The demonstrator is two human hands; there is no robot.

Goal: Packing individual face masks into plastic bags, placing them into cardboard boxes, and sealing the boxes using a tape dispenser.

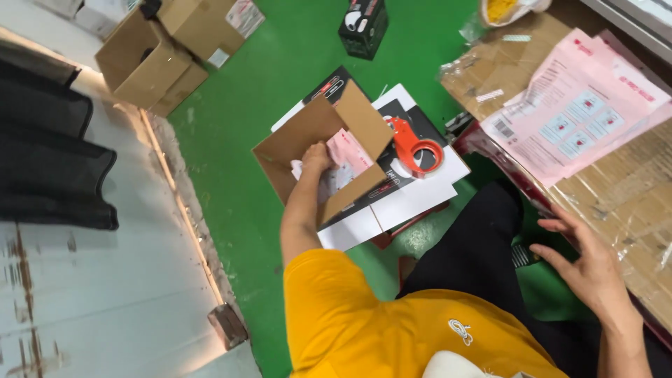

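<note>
Left hand (316, 158) reaches into the open cardboard box (294, 143) on the green floor (245, 105), fingers closed on white wrapping (327, 183) beside pink paper (348, 155) inside; orange tape dispenser (414, 148) lies just right of the box. Right hand (584, 266) hovers with fingers spread, empty, near flattened cardboard (630, 203).

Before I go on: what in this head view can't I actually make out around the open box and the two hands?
- Open cardboard box: its contents under the left hand are hidden by the hand and a flap; only pink paper shows.
- Left hand's fingers: buried in the box, grip unreadable.
- Right hand: what lies under its palm is hidden.
- Orange tape dispenser: amount of tape left too small to tell.
</note>
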